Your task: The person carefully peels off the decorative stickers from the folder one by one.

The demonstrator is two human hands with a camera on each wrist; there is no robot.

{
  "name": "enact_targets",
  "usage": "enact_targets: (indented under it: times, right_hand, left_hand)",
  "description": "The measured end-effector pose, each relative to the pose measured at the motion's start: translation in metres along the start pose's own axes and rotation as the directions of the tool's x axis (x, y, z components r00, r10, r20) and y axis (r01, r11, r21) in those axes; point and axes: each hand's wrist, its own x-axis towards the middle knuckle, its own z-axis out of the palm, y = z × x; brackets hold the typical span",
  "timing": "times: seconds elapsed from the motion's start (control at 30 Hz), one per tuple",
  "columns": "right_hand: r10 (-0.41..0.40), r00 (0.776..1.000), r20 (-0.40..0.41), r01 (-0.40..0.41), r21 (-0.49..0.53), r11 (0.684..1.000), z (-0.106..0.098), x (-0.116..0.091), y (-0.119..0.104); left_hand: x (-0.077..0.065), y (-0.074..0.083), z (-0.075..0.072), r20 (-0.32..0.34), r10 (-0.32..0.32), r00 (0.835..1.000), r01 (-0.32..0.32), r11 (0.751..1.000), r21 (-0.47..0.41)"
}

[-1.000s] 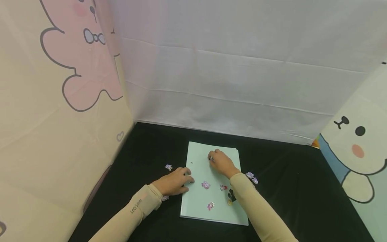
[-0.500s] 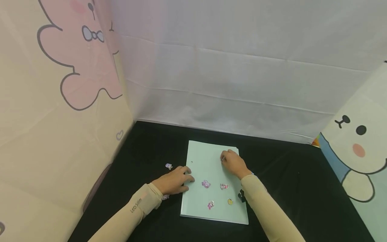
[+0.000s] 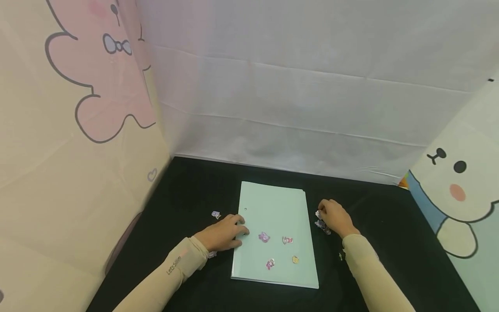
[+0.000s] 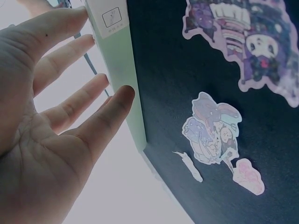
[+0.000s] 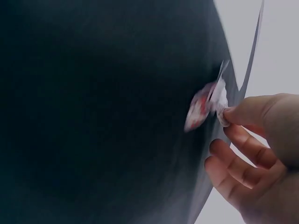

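My left hand (image 3: 221,233) rests on the left edge of a pale green folder (image 3: 273,208), its fingers spread and loosely bent. In the left wrist view those fingers touch the folder's spine (image 4: 122,70). Beyond the folder's right edge, my right hand (image 3: 336,216) pinches a small cut-out sticker (image 5: 221,109) between thumb and forefinger. A reddish sticker (image 5: 198,108) lies close beside it; whether the two touch is unclear. On the folder lie a purple sticker (image 3: 264,237), a red-and-white sticker (image 3: 287,240), a pink sticker (image 3: 270,263) and a yellow sticker (image 3: 295,259).
Black cloth (image 3: 195,186) covers the table. More stickers lie left of the folder, among them a lilac sticker (image 3: 216,214) and a dark purple sticker (image 4: 252,42). White fabric (image 3: 288,99) hangs behind, with cartoon-printed fabric at both sides.
My right hand has moved from above the folder's upper part, off its right edge, to the stickers on the cloth there. My left hand stays in place.
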Motion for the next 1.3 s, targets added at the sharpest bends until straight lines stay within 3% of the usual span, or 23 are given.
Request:
enact_targets:
  times: [0.27, 0.67, 1.0, 1.3]
  right_hand:
    - [0.054, 0.998, -0.020, -0.055, -0.029, 0.998, -0.010, -0.016, 0.025]
    - [0.048, 0.998, -0.045, -0.050, -0.033, 0.998, -0.015, -0.024, 0.029]
    - [0.038, 0.998, -0.050, -0.040, -0.032, 0.999, -0.014, -0.024, 0.020]
    - [-0.030, 0.998, -0.054, 0.028, -0.031, 0.999, -0.001, -0.027, -0.009]
  left_hand:
    - [0.000, 0.002, -0.004, -0.007, 0.009, 1.000, -0.009, 1.000, -0.014]
    - [-0.001, 0.003, -0.008, -0.002, 0.013, 1.000, -0.013, 1.000, -0.005]
    - [0.000, 0.002, -0.007, 0.010, 0.004, 1.000, -0.004, 1.000, -0.001]
    - [-0.001, 0.004, -0.006, 0.007, 0.001, 1.000, -0.001, 1.000, -0.011]
